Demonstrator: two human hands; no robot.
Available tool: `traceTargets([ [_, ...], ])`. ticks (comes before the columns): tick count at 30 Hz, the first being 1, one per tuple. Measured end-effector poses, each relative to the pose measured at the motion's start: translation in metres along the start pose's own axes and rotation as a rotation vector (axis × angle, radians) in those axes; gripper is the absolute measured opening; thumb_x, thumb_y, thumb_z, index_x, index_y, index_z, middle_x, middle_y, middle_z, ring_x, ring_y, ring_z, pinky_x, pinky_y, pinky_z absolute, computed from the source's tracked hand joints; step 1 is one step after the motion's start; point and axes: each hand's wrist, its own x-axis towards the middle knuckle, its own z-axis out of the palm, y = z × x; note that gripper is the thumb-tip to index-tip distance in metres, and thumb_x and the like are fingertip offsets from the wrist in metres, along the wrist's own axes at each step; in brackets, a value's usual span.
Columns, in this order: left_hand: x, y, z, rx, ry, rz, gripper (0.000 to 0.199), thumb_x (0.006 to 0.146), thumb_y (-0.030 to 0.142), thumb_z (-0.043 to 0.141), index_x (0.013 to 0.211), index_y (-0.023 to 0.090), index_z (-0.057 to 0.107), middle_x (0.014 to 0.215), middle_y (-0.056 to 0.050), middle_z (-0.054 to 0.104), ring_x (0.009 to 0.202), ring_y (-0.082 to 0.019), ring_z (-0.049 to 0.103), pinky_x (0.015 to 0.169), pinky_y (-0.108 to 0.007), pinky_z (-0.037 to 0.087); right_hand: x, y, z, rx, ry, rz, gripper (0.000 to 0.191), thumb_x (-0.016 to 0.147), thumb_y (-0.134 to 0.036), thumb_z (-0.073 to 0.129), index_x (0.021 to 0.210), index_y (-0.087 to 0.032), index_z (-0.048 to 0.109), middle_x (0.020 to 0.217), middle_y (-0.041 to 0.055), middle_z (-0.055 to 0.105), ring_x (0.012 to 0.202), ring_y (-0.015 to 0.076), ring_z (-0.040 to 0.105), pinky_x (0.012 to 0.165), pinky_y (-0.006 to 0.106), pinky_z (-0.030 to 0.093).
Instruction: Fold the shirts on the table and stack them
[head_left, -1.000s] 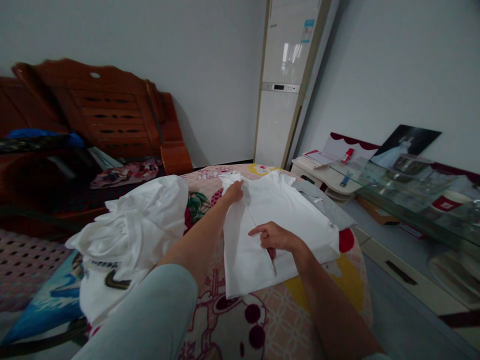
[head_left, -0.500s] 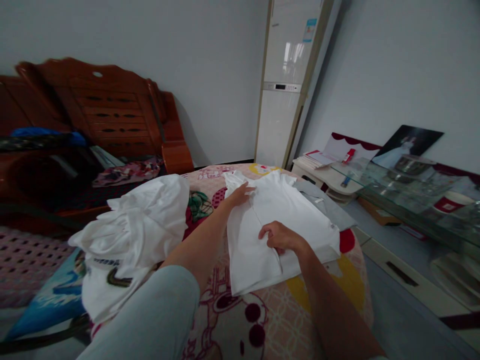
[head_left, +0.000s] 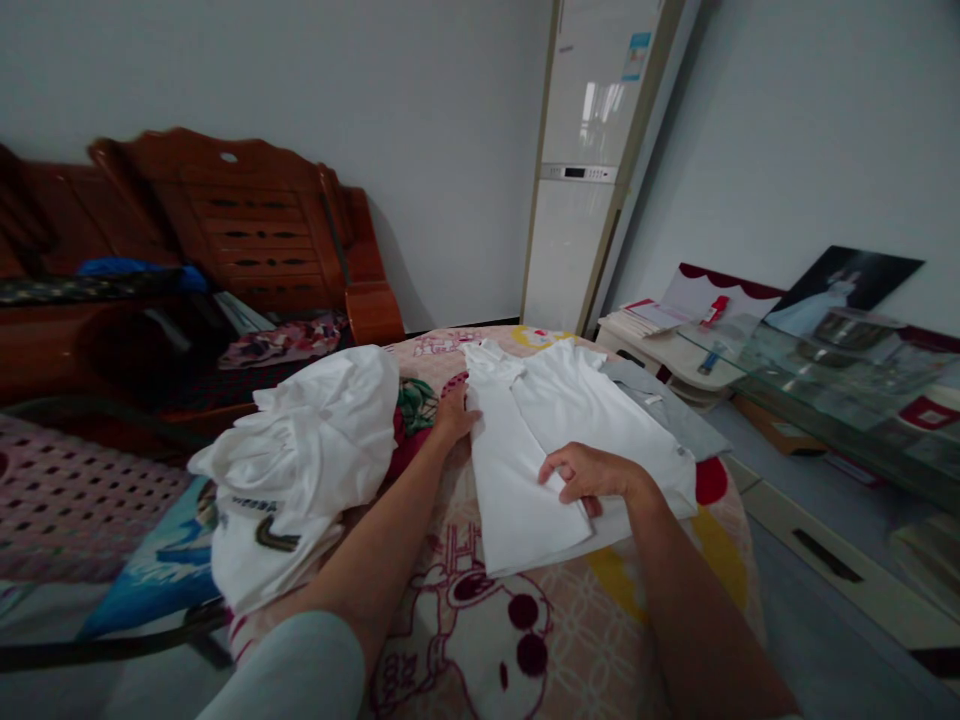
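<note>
A white T-shirt (head_left: 626, 410) lies spread on the table, its left side folded inward as a long strip. My left hand (head_left: 453, 418) rests at the strip's outer left edge, thumb stretched apart over the cloth and fingers partly hidden. On the lower part of the strip, the curled fingers of my right hand (head_left: 589, 473) close on its inner edge. Under the shirt's right side shows a grey garment (head_left: 679, 420). A crumpled heap of white clothing (head_left: 322, 430) with dark print sits left of my left forearm.
A patterned cloth (head_left: 480, 640) covers the round table. Green and dark red fabric (head_left: 415, 405) lies between heap and shirt. A wooden chair (head_left: 255, 220) stands behind left, a tall white air conditioner (head_left: 574, 240) at the back, a glass shelf (head_left: 832, 390) with dishes at right.
My left hand has moved from the upper part of the folded strip down and left to its outer edge. The strip lies flatter, and my right hand remains at its inner edge.
</note>
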Motion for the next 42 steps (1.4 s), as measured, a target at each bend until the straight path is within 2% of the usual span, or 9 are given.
traceTargets([
  [3,0.002,0.0,-0.002,-0.014,0.0,-0.012,0.071,0.074,0.017,0.07,0.14,0.008,0.047,0.13,-0.017,0.062,0.116,-0.026,0.06,0.102,-0.035,0.045,-0.007,-0.006,-0.001,-0.147,0.159,0.115,0.022,0.065,-0.014,0.067,0.087,-0.014,0.069,0.044,-0.0074,0.049,0.035,0.0082,0.045,0.036,0.018,0.033],
  [5,0.004,0.001,-0.004,-0.036,0.018,-0.019,0.072,0.075,0.017,0.069,0.143,0.012,0.046,0.126,-0.013,0.065,0.113,-0.024,0.062,0.101,-0.034,0.046,-0.005,-0.017,0.007,-0.173,0.23,0.017,0.007,0.071,-0.02,0.067,0.075,-0.014,0.068,0.048,-0.0044,0.053,0.04,0.0079,0.047,0.039,0.017,0.034],
  [8,0.008,0.0,-0.007,-0.048,0.042,-0.059,0.065,0.079,0.018,0.066,0.141,0.018,0.049,0.121,-0.009,0.069,0.109,-0.022,0.064,0.099,-0.031,0.046,0.005,-0.039,0.035,-0.201,0.188,-0.207,0.017,0.082,-0.028,0.062,0.073,-0.015,0.067,0.058,-0.0016,0.061,0.049,0.0088,0.055,0.047,0.018,0.039],
  [10,0.01,-0.002,-0.009,-0.035,0.024,-0.094,0.059,0.081,0.02,0.066,0.138,0.018,0.053,0.116,-0.008,0.071,0.107,-0.022,0.065,0.098,-0.031,0.047,0.012,-0.054,0.06,-0.42,0.177,-0.291,0.021,0.083,-0.033,0.065,0.072,-0.015,0.068,0.067,0.0026,0.068,0.062,0.0131,0.063,0.056,0.021,0.043],
  [16,0.014,-0.008,-0.008,-0.027,-0.008,-0.105,0.056,0.076,0.023,0.072,0.131,0.014,0.059,0.124,-0.014,0.068,0.11,-0.027,0.064,0.097,-0.036,0.048,0.023,-0.071,0.107,-0.905,0.228,-0.191,0.038,0.09,-0.047,0.058,0.09,-0.012,0.073,0.095,0.0185,0.074,0.093,0.0284,0.07,0.076,0.032,0.049],
  [22,0.015,-0.013,-0.004,-0.098,0.0,-0.109,0.05,0.073,0.021,0.074,0.122,0.014,0.065,0.108,-0.012,0.073,0.099,-0.026,0.068,0.092,-0.036,0.051,0.026,-0.067,0.104,-0.875,0.224,-0.185,0.022,0.086,-0.03,0.06,0.091,-0.013,0.075,0.095,0.0144,0.075,0.089,0.0255,0.071,0.069,0.028,0.046],
  [30,0.024,-0.02,0.014,-0.59,0.086,-0.056,0.062,0.07,0.007,0.063,0.131,0.016,0.06,0.121,-0.009,0.07,0.105,-0.021,0.066,0.098,-0.033,0.05,0.018,-0.074,0.108,-0.892,0.208,-0.174,0.036,0.088,-0.044,0.058,0.094,-0.013,0.074,0.096,0.0173,0.074,0.092,0.0282,0.07,0.073,0.031,0.048],
  [36,0.042,-0.006,0.016,-0.905,0.07,-0.253,0.057,0.069,0.007,0.06,0.125,0.015,0.066,0.11,-0.008,0.074,0.092,-0.019,0.068,0.087,-0.034,0.054,0.019,-0.072,0.103,-0.925,0.136,-0.203,0.025,0.081,-0.023,0.054,0.091,-0.011,0.074,0.094,0.018,0.075,0.088,0.0261,0.071,0.069,0.028,0.048],
  [42,0.059,0.003,0.013,-0.762,0.046,-0.216,0.055,0.069,0.005,0.061,0.122,0.015,0.069,0.091,-0.003,0.075,0.07,-0.013,0.064,0.068,-0.023,0.053,0.029,-0.058,0.089,-0.455,-0.079,-0.128,0.022,0.078,-0.028,0.053,0.063,-0.015,0.061,0.054,0.002,0.061,0.049,0.0129,0.061,0.049,0.019,0.041],
])
